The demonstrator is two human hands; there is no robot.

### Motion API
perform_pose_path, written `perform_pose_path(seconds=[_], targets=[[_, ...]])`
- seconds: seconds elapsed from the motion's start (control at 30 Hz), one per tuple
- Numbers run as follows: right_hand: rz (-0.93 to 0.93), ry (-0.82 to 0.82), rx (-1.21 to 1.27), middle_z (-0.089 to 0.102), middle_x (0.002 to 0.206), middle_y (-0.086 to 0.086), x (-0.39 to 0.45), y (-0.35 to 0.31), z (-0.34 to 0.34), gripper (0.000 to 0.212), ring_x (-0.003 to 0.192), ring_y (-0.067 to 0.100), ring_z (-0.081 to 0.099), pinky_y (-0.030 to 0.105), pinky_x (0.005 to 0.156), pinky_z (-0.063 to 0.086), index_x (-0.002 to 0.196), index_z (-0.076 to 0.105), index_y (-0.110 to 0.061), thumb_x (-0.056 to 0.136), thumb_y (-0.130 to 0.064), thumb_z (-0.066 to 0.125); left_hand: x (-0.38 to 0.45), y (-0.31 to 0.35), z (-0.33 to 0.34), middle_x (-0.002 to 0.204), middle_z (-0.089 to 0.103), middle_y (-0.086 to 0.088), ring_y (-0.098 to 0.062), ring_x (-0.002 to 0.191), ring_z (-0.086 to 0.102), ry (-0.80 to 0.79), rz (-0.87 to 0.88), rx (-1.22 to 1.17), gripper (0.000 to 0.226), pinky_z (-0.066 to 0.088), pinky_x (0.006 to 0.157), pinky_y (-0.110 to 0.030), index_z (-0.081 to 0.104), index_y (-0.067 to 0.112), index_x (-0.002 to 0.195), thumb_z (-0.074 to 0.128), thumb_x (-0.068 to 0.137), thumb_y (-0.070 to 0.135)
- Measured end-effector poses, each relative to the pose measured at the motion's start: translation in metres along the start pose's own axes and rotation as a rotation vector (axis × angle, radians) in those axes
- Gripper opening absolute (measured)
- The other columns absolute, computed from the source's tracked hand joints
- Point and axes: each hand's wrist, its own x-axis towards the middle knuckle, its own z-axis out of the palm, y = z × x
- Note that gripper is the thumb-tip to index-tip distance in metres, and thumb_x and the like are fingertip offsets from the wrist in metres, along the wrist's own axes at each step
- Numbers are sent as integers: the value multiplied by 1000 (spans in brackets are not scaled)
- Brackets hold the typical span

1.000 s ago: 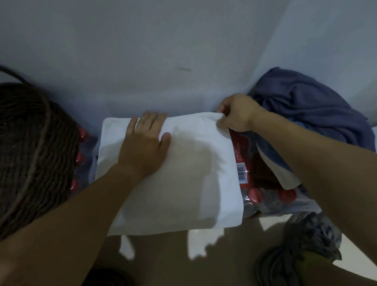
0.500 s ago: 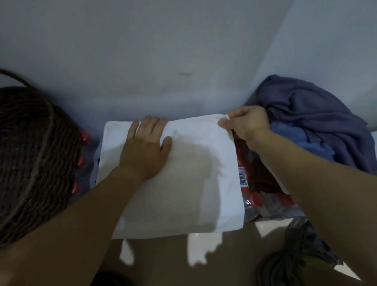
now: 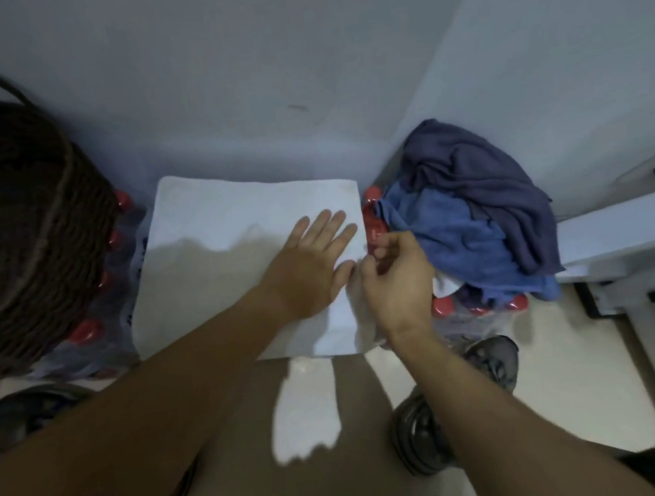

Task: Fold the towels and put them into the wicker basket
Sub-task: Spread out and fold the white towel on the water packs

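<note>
The white towel [image 3: 246, 256] lies flat, partly folded, on packs of red-capped bottles [image 3: 84, 332] against the wall, between the wicker basket [image 3: 20, 223] at left and a heap of blue and dark blue towels [image 3: 471, 208] at right. My left hand [image 3: 311, 261] presses it palm-down, fingers straight and spread, near its right edge. My right hand [image 3: 397, 276] is curled at that edge, thumb and fingertips apparently pinching the hem, though the contact itself is hard to resolve. I judge the step to be the middle of folding this towel; the next move calls for lifting the pinched edge and carrying it leftward over the flat hand's line. Compared with half a second ago, my left hand has slid from the towel's upper left to its right side, and my right hand has dropped from the far corner toward the near edge.
</note>
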Motion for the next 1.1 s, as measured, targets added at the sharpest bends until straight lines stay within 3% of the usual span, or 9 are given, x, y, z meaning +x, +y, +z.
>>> perform_pose_path(seconds=[0.17,0.3,0.4,0.53,0.63,0.73,0.83,0.93,1.1], targets=[[186,116,85,57,83,-2,-86,27,-8,19,74,11,56,13,66,40,85,49,-26,85,-34,67,-2,2,1,160,18,-6,-24,149,13,22,-4,8,59,8,120,-43,25,18,152,23,100,45],[505,92,271,60,86,-7,-111,41,1,33,75,0,57,1,70,39,96,59,-16,80,-37,79,-3,3,1,159,22,-8,-25,148,17,34,-3,-3,58,8,120,-44,29,16,151,26,100,44],[714,-43,636,50,77,0,-108,44,2,36,66,7,49,10,69,47,109,61,-2,83,-20,78,-3,5,3,158,24,-8,-26,147,19,31,-17,7,58,9,120,-45,30,16,151,26,100,43],[852,-69,795,56,94,13,-105,42,-2,42,86,22,57,40,95,52,121,54,0,85,-8,74,-2,3,5,157,27,-9,-27,147,22,36,-13,24,58,14,119,-47,32,15,150,26,100,44],[1001,-79,1003,64,84,15,-102,42,-6,50,61,21,61,32,62,59,124,51,-7,81,-2,76,0,4,8,158,27,-8,-27,146,23,30,-24,23,59,15,119,-47,31,17,151,26,99,45],[1036,-123,994,54,61,4,-101,48,-7,52,48,12,47,23,45,44,124,52,-10,80,-6,79,2,3,9,158,27,-8,-26,146,22,31,-33,5,59,14,120,-47,31,18,150,27,99,45],[1011,-190,960,56,63,3,-102,50,-2,38,43,10,45,20,40,33,113,63,-8,79,-12,80,2,2,11,158,27,-7,-25,147,22,27,-39,-9,58,13,120,-47,31,19,150,27,99,46],[975,-250,934,63,73,8,-102,50,-5,23,53,14,49,19,43,41,100,69,-7,80,-13,79,2,3,11,157,28,-8,-26,146,23,35,-32,-20,59,14,120,-47,32,18,150,26,98,45],[984,-324,968,75,87,11,-102,54,-21,26,71,22,73,25,64,60,109,61,-8,86,-12,72,2,3,7,160,22,-7,-24,148,17,23,-37,-19,60,10,121,-45,27,19,152,24,99,46]])
